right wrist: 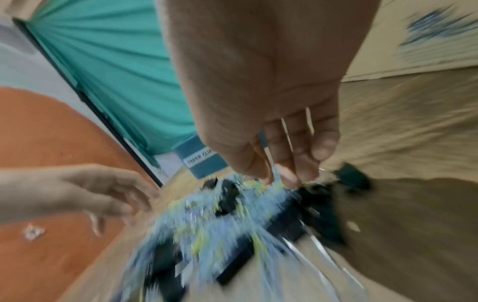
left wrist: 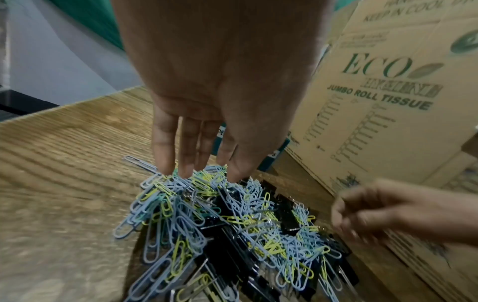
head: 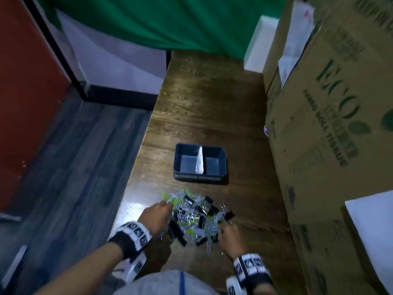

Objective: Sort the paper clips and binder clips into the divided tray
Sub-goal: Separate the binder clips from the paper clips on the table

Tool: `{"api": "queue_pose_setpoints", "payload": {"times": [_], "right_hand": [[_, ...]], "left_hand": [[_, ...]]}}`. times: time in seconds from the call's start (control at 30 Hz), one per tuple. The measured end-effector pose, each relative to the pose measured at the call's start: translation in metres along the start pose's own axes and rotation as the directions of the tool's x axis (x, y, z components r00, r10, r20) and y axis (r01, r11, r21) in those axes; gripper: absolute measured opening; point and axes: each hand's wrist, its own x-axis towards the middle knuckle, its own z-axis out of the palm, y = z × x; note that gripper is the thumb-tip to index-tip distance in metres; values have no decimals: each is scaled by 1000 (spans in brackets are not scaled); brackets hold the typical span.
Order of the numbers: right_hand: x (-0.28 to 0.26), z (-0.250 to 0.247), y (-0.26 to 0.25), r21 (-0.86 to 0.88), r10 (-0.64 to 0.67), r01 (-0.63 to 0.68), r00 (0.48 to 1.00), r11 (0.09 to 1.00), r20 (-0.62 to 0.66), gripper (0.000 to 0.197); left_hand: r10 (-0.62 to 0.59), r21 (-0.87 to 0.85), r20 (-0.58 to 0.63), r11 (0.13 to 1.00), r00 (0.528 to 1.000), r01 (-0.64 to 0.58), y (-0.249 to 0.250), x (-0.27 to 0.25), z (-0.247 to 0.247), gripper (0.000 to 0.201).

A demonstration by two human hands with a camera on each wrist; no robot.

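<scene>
A mixed pile of light-blue and yellow-green paper clips (head: 191,220) (left wrist: 165,212) and black binder clips (head: 188,201) (left wrist: 287,216) lies on the wooden table near me. Just beyond it stands the dark blue tray (head: 212,177) with a white divider (head: 200,160); both halves look empty. My left hand (head: 168,206) (left wrist: 201,173) has straight fingers whose tips touch the pile's far left edge. My right hand (head: 222,229) (right wrist: 279,177) is at the pile's near right edge. Its thumb and fingers are curled together, pinching light-blue paper clips; that view is blurred.
Large cardboard boxes (head: 329,124) wall off the table's right side, with a white sheet (head: 374,231) on the nearer one. The table's left edge (head: 136,162) drops to a grey floor. A white box (head: 259,45) and green cloth (head: 170,22) stand at the back.
</scene>
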Motion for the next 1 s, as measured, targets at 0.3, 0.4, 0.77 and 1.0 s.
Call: {"api": "queue_pose_setpoints", "payload": {"times": [0.3, 0.4, 0.77, 1.0], "right_hand": [[56, -43, -26, 75, -86, 95, 990, 993, -113, 41], [73, -38, -28, 23, -138, 141, 986, 990, -91, 55], [85, -12, -47, -77, -169, 157, 967, 985, -190, 53], [98, -19, -43, 290, 31, 10, 990, 957, -135, 48]], "left_hand": [[138, 150, -77, 981, 987, -126, 28, 58, 15, 46], [94, 189, -2, 978, 996, -92, 33, 72, 16, 48], [110, 263, -112, 962, 988, -77, 56, 79, 27, 44], [-78, -356, -353, 933, 932, -57, 30, 62, 8, 32]]}}
